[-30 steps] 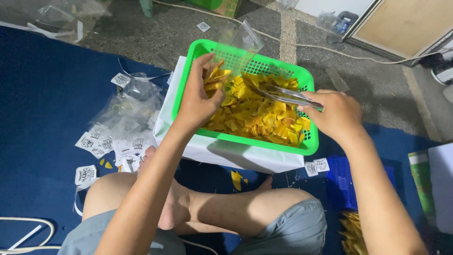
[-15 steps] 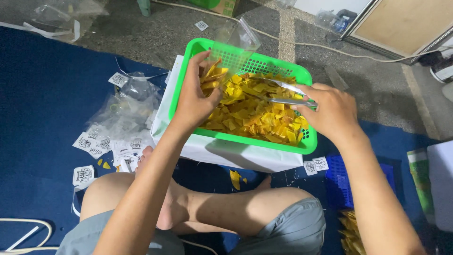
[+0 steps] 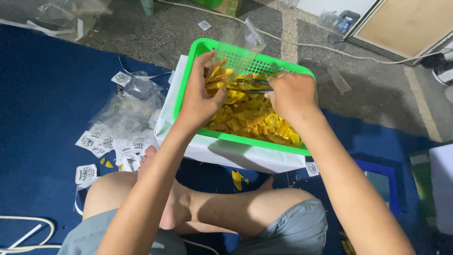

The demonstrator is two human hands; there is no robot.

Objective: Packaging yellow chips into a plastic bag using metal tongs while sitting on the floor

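Big blue mat (image 3: 42, 123) covers the floor, and a green plastic mesh basket (image 3: 245, 142) full of yellow chips (image 3: 250, 115) sits on it. Left hand (image 3: 198, 97) has its grip closed around a clear plastic bag (image 3: 238, 47) over the basket. Right hand (image 3: 290, 94) is clamped on metal tongs (image 3: 250, 85), tips at the bag's mouth.

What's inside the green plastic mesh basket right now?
The green plastic mesh basket holds a heap of yellow chips, with the metal tongs reaching in. The right hand and left hand cover part of the heap; the basket's bottom is hidden.
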